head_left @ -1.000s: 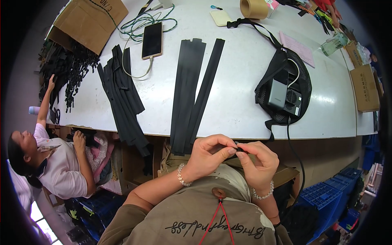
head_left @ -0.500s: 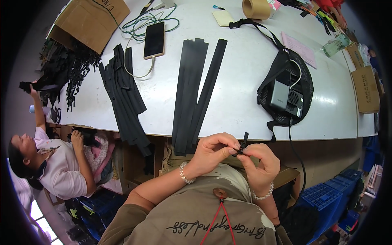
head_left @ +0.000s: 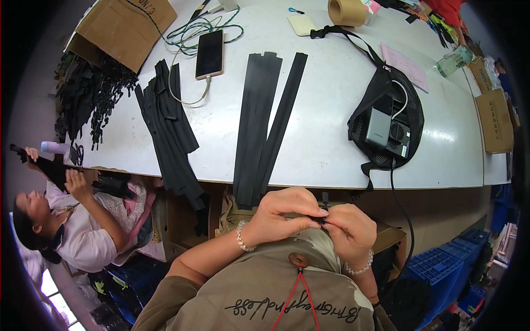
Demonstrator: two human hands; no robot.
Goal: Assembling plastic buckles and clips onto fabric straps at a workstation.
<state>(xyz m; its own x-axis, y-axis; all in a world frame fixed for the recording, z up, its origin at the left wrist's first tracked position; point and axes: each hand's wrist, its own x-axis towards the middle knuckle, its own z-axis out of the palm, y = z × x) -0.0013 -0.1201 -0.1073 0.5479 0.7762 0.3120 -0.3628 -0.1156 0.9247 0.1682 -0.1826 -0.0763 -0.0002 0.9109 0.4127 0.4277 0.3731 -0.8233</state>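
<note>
Close in front of my body, both hands meet around a small black piece [head_left: 325, 198] with a short flat tab sticking up. Thumb and forefinger of my left hand [head_left: 284, 214] pinch it from one side. My right hand [head_left: 353, 225] grips it from the other, fingers curled in. Most of the piece is hidden by my fingertips, so its kind cannot be made out. Just beyond my left hand, long flat black strips [head_left: 256, 121] hang over the table's near edge, with a narrower strip [head_left: 285, 110] beside them. A looser bundle of black strips [head_left: 168, 124] lies further left.
On the white table [head_left: 326, 149] are a charging phone [head_left: 210, 53], a black mesh bag [head_left: 411, 110] with electronics and a tape roll [head_left: 346, 12]. A cardboard box [head_left: 124, 33] stands over a black heap [head_left: 83, 99]. At left, a co-worker [head_left: 83, 231] handles black strips.
My hands have shifted slightly downward and closed in tighter, hiding more of the black piece; its tab now stands more upright. The co-worker has drawn black strips off the heap toward themselves.
</note>
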